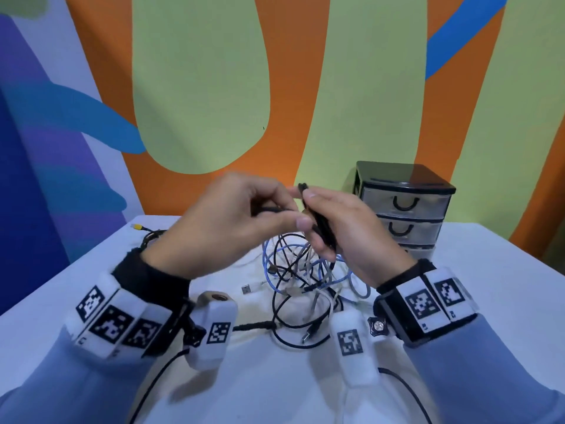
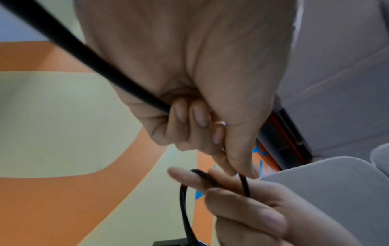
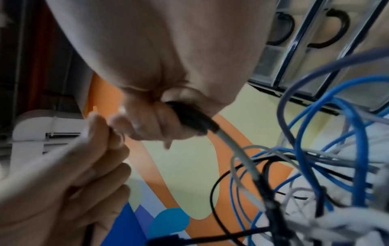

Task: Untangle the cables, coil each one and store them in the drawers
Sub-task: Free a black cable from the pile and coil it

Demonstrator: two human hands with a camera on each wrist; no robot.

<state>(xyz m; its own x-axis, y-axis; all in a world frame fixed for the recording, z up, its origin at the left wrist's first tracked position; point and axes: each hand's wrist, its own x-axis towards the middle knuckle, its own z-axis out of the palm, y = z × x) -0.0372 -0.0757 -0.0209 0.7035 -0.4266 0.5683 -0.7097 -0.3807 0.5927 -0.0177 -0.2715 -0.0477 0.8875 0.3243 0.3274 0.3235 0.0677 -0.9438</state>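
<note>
Back wall [image 1: 198, 87]: painted mural, large pale green rounded shapes on orange, blue bands upper right and at left, purple and dark blue block along the far left edge.

Counter [image 1: 489, 301]: covered in a white or very pale cloth, far edge meeting the wall, slight creases near the middle.

Left wrist view: grey curved surface [image 2: 336, 191] at lower right, possibly a chair back; too blurred to be sure. Dark frame strip [image 2: 282, 133] with an orange edge beside it.

Right wrist view: white boxy fitting [image 3: 42, 126] at left, mounted against a dark panel [image 3: 31, 58].
</note>
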